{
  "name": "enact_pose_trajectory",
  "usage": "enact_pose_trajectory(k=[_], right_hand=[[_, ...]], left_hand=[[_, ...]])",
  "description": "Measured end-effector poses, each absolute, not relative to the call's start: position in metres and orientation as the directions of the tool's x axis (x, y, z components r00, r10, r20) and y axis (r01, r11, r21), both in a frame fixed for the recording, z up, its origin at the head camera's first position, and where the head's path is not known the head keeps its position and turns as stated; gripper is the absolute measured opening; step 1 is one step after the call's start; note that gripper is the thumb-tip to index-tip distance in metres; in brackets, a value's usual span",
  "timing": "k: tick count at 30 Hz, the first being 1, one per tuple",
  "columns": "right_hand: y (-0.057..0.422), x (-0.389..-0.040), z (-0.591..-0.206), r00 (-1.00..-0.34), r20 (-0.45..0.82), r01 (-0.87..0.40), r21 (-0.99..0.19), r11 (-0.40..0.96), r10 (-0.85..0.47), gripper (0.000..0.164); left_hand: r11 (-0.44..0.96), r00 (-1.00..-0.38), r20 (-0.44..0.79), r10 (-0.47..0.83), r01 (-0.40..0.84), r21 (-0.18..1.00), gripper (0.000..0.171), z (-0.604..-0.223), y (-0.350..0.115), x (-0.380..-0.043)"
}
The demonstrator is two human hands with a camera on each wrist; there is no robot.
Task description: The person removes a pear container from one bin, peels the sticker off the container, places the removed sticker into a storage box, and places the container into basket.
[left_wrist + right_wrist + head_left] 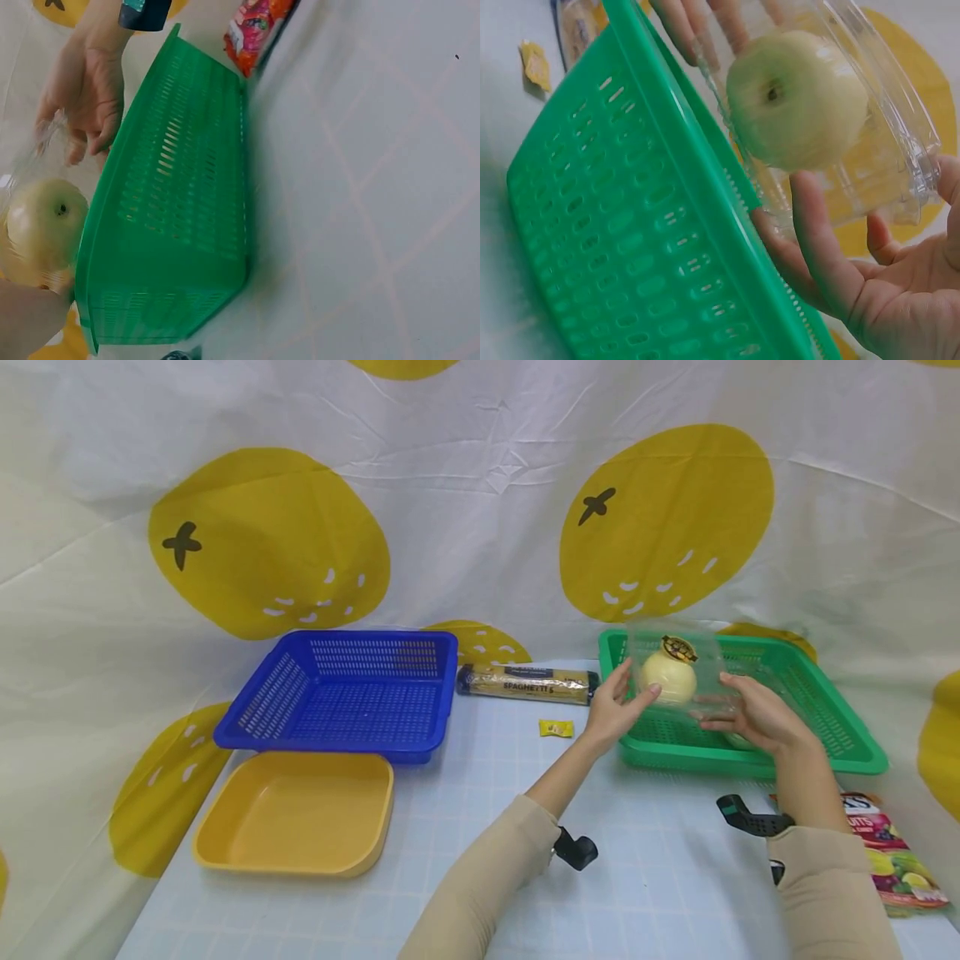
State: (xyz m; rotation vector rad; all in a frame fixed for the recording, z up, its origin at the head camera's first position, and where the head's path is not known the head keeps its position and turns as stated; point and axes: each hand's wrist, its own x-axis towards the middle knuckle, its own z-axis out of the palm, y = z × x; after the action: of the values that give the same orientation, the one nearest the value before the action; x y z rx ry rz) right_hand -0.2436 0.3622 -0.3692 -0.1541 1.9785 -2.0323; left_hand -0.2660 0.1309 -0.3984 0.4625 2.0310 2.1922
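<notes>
Over the green basket (750,764), both hands hold up a clear plastic clamshell (900,161) with a single pale yellow apple-like fruit (670,677) inside. A black and gold label (679,649) shows on the pack. My left hand (618,710) grips the pack's left end, its thumb in front beside the fruit. On the other end, the right hand (765,714) holds the side between thumb and fingers; its curled fingers (821,247) show under the pack in the right wrist view. Through the gap under the right hand, another pale round thing (738,741) shows in the basket.
A spaghetti packet (528,684) lies left of the green basket, with a small yellow wrapped candy (556,728) before it. Farther left stand a blue basket (330,745) and a yellow tub (292,860). A colourful candy bag (892,860) lies by the right forearm.
</notes>
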Motion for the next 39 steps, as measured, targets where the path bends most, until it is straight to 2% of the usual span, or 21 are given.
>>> enact_pose_trajectory(k=[8, 12, 22, 29, 39], right_hand=[[0.347, -0.228, -0.357, -0.958, -0.1, 0.078, -0.993, 0.092, -0.27, 0.078], [0.335, -0.223, -0.353, -0.958, -0.082, 0.049, -0.991, 0.125, -0.275, 0.072], [0.31, -0.206, -0.352, -0.955, -0.025, -0.004, -0.995, 0.097, -0.294, 0.073], [0.295, -0.196, -0.355, -0.947, -0.007, -0.042, -0.988, 0.147, -0.321, 0.067], [0.269, -0.18, -0.364, -0.962, 0.03, -0.062, -0.992, 0.111, -0.273, 0.066]], left_hand=[[-0.165, -0.934, 0.14, 0.33, 0.089, 0.982, 0.059, -0.391, 0.111, -0.257], [-0.192, -0.938, 0.151, 0.312, 0.094, 0.977, 0.057, -0.391, 0.099, -0.252], [-0.212, -0.942, 0.185, 0.279, 0.128, 0.969, 0.058, -0.393, 0.074, -0.23], [-0.276, -0.945, 0.199, 0.26, 0.125, 0.953, 0.057, -0.394, 0.057, -0.215], [-0.311, -0.955, 0.201, 0.219, 0.127, 0.942, 0.059, -0.395, 0.033, -0.192]])
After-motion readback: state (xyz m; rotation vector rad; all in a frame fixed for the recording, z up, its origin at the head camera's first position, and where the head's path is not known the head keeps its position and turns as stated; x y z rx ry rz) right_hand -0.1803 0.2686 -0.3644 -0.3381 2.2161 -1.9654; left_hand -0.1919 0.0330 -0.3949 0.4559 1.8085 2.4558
